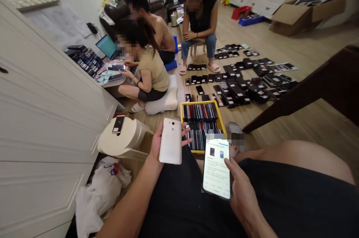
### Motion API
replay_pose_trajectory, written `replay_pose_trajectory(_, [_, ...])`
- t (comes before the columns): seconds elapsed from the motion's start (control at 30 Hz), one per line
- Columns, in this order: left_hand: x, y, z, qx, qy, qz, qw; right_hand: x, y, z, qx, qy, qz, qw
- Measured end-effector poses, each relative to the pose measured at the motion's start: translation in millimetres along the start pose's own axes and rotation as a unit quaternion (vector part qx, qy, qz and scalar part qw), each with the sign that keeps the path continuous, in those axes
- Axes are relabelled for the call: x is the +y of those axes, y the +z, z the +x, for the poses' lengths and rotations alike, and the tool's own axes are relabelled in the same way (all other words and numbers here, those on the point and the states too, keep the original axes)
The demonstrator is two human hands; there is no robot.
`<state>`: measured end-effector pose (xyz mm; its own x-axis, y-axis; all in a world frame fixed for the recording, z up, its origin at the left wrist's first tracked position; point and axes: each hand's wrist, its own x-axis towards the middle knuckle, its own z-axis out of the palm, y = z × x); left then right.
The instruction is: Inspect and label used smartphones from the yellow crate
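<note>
A white smartphone [170, 141] lies back side up in my left hand [157, 142], its camera and logo showing. The thumb is on its left edge and the fingers reach out past its right edge. In my right hand [242, 183] is a second smartphone [215, 170] with a lit white screen showing two small phone pictures and lines of text. My right thumb rests at the screen's right edge; the other fingers are hidden behind it. Just beyond both phones stands a yellow crate [221, 114] packed with upright phones in rows.
Many phones [235, 90] lie in rows and stacks on the wooden floor. A cream stool [109, 140] at left bears a phone [119, 124]. A white plastic bag [98, 189] sits below it. Three people sit ahead, one handling a phone beside a laptop [106, 46]. A dark wooden leg [283, 105] slants at right.
</note>
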<state>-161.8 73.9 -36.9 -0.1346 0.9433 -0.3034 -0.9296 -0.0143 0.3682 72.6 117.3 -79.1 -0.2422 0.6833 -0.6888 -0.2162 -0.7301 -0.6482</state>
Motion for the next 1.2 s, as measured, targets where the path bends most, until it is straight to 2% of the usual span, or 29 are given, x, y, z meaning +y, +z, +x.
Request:
replay_pose_trajectory(0.27, [-2,-2.5,0,0.024,0.018,0.059,0.998,0,1,-1,-0.012,0.009,0.006,1.0])
replay_pose_trajectory(0.37, [-2,-5.5,2,0.031,0.006,0.076,0.997,-1,1,-1,0.004,0.007,0.009,1.0])
replay_pose_trajectory(0.67, [-1,-8.1,4,0.028,-0.036,0.034,0.998,-4,6,-6,-0.054,-0.02,0.02,0.998])
replay_pose_trajectory(0.8, [-1,-3.6,5,0.026,-0.01,0.041,0.999,-5,8,-7,-0.053,-0.025,0.013,0.998])
replay_pose_trajectory(1.2, [-2,-5.2,6,0.04,-0.02,0.062,0.997,-6,15,-8,-0.067,-0.032,-0.009,0.997])
